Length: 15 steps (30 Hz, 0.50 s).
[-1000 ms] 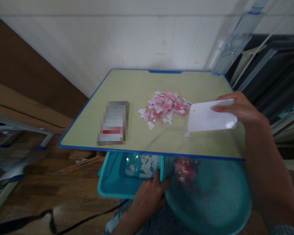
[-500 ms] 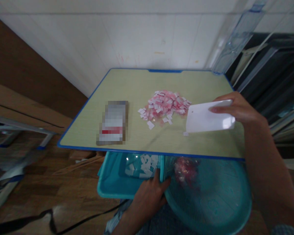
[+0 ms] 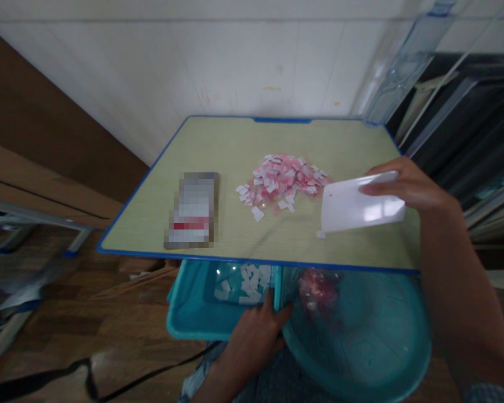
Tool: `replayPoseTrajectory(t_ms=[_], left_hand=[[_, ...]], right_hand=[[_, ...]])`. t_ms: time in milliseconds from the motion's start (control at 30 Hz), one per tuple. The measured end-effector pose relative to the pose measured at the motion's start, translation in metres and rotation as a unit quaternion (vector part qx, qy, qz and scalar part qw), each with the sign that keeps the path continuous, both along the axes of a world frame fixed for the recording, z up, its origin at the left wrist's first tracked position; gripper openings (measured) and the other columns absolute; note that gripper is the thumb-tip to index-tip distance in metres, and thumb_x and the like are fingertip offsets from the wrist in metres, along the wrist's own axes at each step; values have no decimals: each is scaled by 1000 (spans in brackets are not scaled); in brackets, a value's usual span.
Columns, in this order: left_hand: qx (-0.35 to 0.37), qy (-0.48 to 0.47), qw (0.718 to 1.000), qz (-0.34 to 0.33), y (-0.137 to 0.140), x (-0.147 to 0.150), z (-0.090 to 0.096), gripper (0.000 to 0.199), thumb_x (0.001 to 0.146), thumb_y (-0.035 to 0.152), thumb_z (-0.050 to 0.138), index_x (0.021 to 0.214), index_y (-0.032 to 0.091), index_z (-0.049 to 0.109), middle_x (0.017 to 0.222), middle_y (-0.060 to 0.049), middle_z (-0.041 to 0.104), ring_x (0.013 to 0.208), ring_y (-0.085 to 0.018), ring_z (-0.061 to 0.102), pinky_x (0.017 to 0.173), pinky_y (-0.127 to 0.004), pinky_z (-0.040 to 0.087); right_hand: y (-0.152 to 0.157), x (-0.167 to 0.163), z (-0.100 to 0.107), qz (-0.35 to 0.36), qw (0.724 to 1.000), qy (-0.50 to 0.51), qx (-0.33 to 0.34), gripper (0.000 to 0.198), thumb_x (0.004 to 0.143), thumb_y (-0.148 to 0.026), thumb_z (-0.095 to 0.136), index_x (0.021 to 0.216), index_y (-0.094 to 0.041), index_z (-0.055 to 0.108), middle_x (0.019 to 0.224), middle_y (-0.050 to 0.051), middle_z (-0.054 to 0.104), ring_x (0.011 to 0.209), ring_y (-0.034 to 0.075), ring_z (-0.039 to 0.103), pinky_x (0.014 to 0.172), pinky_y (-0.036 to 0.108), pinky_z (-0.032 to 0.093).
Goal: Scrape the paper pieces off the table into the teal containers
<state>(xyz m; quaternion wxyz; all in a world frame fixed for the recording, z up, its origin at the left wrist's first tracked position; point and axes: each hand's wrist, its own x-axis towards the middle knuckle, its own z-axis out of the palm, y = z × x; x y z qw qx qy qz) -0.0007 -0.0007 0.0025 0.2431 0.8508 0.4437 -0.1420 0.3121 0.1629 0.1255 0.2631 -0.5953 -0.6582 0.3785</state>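
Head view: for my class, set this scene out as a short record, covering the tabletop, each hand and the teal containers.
Tabletop: pale table with a blue edge
Pile: pink and white pieces, a few lying loose
Left of pile: pixelated item, identity unclear
Right hand: right hand holding a white sheet-like tool right of the pile
Left hand: left hand at the adjoining container rims
Left container: rectangular tub, white pieces inside
Right container: round basket, reddish bundle inside

The flat device (image 3: 192,210) is pixelated past reading — the tabletop (image 3: 218,145) hides part of the basket (image 3: 373,336).
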Motion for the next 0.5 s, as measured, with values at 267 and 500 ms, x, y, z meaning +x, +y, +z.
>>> replayPoseTrajectory(t_ms=[267, 500], left_hand=[[6, 0, 1000, -9, 0, 0, 0, 54, 78, 30, 52, 129, 33, 33, 129, -16, 29, 81, -26, 59, 68, -39, 45], [10, -1, 1000, -13, 1, 0, -1, 54, 77, 30, 52, 128, 33, 34, 129, -17, 31, 81, -26, 59, 68, -39, 46]], right_hand=[[-1, 2, 1, -32, 999, -24, 31, 21, 59, -40, 70, 60, -21, 63, 55, -1, 55, 49, 11, 45, 43, 24, 31], [3, -7, -3, -33, 995, -40, 83, 22, 63, -42, 66, 57, -22, 59, 51, -2, 51, 47, 10, 41, 42, 25, 27]])
